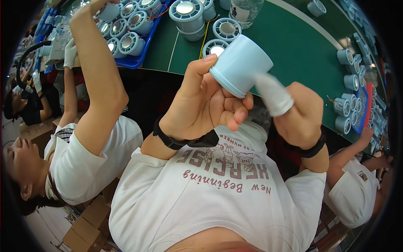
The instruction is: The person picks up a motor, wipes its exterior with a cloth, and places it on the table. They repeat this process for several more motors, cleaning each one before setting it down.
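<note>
A smooth light-blue plastic cylinder, cup-shaped with a stepped rim (pixel 241 66), is held tilted above the near edge of the bench. My left hand (pixel 205 94) grips it, the thumb on its side and the other fingers beneath, partly curled. Close to its lower right side is my right hand (pixel 300 111), with a white covering (pixel 273 94) over what looks like one finger. Motion smears that white tip, and whether it touches the cylinder is unclear. The right hand's other fingers look curled and are mostly hidden. Black bands circle both my wrists.
Similar light-blue parts with round silver centres (pixel 184 14) stand on the green bench (pixel 294 46), near a clear plastic cup (pixel 245 12). Several more fill a blue tray (pixel 134 62). A co-worker's arm (pixel 98 80) reaches over at left; another person (pixel 352 189) sits at right beside more parts.
</note>
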Motion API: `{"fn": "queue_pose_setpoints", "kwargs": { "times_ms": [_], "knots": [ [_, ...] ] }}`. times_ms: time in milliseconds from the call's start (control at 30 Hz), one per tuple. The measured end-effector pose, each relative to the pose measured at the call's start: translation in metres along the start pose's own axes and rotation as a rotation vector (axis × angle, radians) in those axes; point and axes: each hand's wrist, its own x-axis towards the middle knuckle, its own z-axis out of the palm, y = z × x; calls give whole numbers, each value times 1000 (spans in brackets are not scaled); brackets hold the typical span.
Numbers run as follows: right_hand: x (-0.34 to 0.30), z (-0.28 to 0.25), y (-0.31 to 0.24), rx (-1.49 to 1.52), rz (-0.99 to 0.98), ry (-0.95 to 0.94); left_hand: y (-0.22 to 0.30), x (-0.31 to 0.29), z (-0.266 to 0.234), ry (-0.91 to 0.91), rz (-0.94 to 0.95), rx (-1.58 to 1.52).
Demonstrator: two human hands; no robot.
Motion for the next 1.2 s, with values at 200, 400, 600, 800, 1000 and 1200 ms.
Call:
{"fn": "queue_pose_setpoints", "kwargs": {
  "times_ms": [200, 400, 600, 800, 1000, 1200],
  "knots": [
    [1, 0, 10, -183, 25, 69, 2, -3, 1, 44, -68, -77],
    [8, 2, 28, -178, 203, 63, 7, -1, 10, 29, 23, 108],
    [41, -78, 101, -185, 802, 243, 24, 1, 35, 361, 800, 1044],
    [34, -174, 270, -363, 1024, 127, 87, 0, 34, 1039, 1180, 1675],
    [79, -119, 365, -548, 1113, -475, 166, -15, -11, 1687, 1185, 2174],
    [17, -119, 469, -610, 1147, -410, 228, -4, -39, 1650, 714, 2202]
  ]
}}
